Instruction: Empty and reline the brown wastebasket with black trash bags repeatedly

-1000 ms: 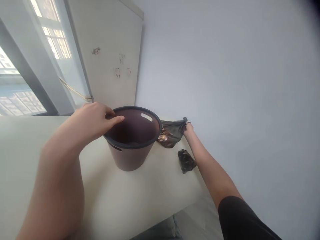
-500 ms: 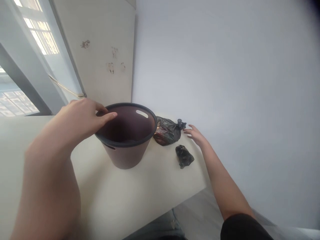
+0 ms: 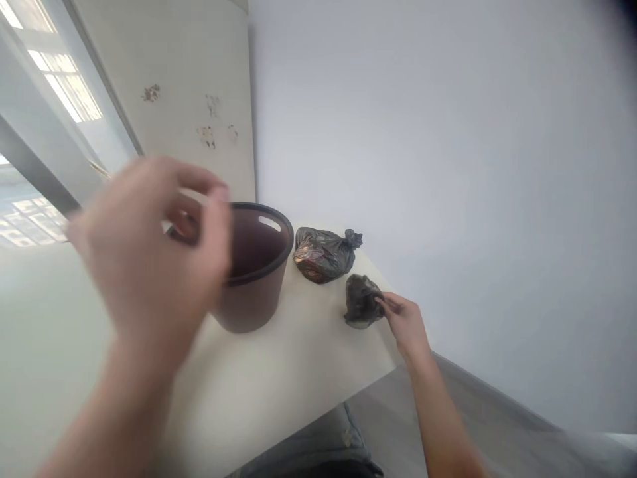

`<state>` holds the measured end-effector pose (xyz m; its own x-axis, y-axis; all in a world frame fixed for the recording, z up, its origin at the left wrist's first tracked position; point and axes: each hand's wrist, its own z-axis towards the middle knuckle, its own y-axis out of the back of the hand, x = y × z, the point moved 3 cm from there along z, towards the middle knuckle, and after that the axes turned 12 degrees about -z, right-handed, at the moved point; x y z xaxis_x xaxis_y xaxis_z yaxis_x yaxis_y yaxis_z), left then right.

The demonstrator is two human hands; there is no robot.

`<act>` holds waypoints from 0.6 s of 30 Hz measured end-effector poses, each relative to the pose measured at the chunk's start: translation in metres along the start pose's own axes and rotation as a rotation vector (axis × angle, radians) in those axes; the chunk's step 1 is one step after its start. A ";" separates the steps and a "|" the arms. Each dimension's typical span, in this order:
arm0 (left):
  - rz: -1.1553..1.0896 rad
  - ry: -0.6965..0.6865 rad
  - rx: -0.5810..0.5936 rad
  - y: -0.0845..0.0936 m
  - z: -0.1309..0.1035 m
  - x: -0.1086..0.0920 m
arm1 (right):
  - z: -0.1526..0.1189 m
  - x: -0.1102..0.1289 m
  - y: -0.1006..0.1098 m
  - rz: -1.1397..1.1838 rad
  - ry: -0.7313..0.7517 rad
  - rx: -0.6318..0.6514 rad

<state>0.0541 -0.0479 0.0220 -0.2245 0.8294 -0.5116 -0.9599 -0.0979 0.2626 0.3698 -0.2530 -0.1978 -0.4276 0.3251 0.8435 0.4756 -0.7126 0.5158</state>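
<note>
Left hand (image 3: 154,255) is hovering, blurred, left of centre, fingers curling loosely away from the thumb and gripping nothing visible. One brown bin (image 3: 253,305) is standing upright behind it, its bottom hidden. Bare surface (image 3: 279,372) is stretching before the bin towards a front edge slanting up rightward. Two black bags are lying right of centre: a knotted bag (image 3: 323,257), bulging with unclear contents, just beside the bin; nearer the right edge, a smaller bag (image 3: 361,302), which the right hand (image 3: 402,322) is pinching.
</note>
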 end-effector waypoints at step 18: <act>-1.294 0.860 0.857 -0.137 -0.202 0.089 | 0.020 0.008 -0.063 0.742 -0.181 0.650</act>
<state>0.1320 -0.0715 -0.2244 0.2470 -0.3867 -0.8885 -0.2925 0.8444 -0.4488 0.3515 -0.1933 -0.2203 0.2453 0.0640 0.9673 0.9254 -0.3128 -0.2140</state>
